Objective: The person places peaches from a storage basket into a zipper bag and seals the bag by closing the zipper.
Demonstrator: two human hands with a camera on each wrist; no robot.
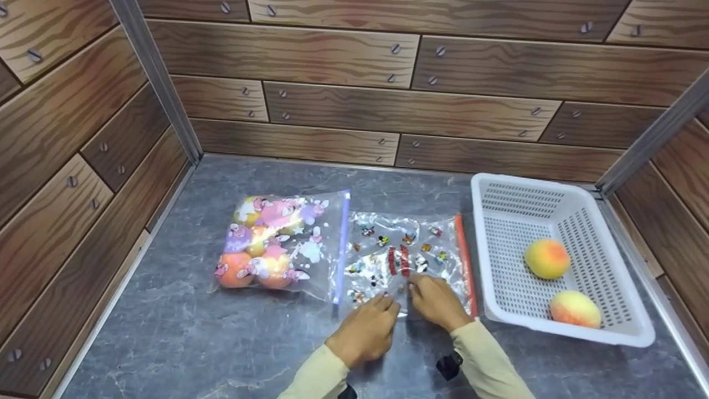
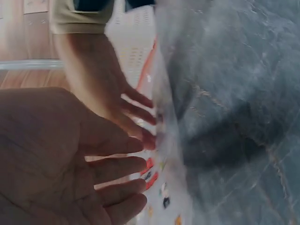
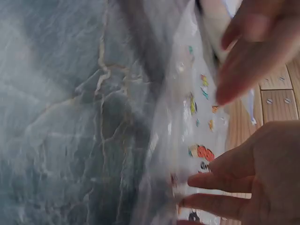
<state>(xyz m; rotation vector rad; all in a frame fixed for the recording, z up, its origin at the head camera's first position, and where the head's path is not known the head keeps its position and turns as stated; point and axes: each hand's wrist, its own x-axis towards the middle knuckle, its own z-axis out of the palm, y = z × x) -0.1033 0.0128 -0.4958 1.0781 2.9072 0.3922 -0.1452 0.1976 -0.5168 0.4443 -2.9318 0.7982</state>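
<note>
A clear zip bag (image 1: 388,244) printed with small cartoon figures and red lettering lies flat on the grey marbled table, its red slider edge (image 1: 466,260) toward the right. My left hand (image 1: 368,327) is over the bag's near edge, fingers loosely extended. Close beside it, my right hand (image 1: 440,299) has its fingertips right at the plastic near the red print. Both wrist views show fairly straight fingers, with the printed plastic (image 3: 197,108) beneath them.
Left of the hands lies a second zip bag (image 1: 313,244) with a purple edge, holding several orange and yellow fruits (image 1: 235,270). A white perforated basket (image 1: 487,244) on the right contains two peaches (image 1: 547,259). Wood-patterned walls (image 1: 332,105) enclose the table.
</note>
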